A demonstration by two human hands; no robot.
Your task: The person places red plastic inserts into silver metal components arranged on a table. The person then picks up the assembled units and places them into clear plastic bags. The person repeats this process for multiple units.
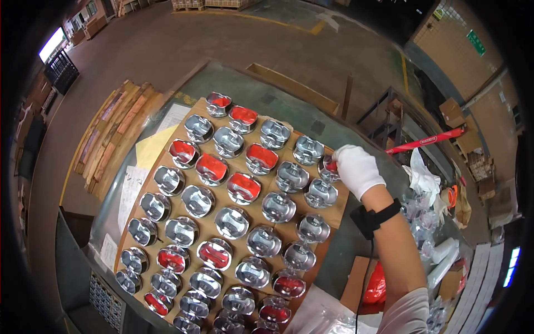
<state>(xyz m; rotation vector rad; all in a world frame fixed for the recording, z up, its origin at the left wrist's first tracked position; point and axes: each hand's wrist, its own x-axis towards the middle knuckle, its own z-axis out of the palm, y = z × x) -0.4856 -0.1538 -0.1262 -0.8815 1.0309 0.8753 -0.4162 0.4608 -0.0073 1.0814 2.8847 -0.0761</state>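
My right hand [357, 170], in a white glove, reaches to the right edge of a cardboard sheet [332, 216]. Its fingers are curled against a metal piston [328, 169] with a red inside, and the glove hides part of that piston. Several shiny engine pistons stand in slanting rows on the cardboard, some plain silver like the piston [232, 222] in the middle, others red inside like the piston [243, 188] just above it. Nearest the hand are a silver piston [321, 193] below and another silver piston [308, 150] to the left. My left hand is out of view.
Under the cardboard is a green-topped table [219, 78]. Papers and a yellow sheet [154, 146] lie along its left side. Clear plastic bags [424, 222] and a red bag [375, 284] are at the right. Wooden planks [114, 133] rest on the floor at left.
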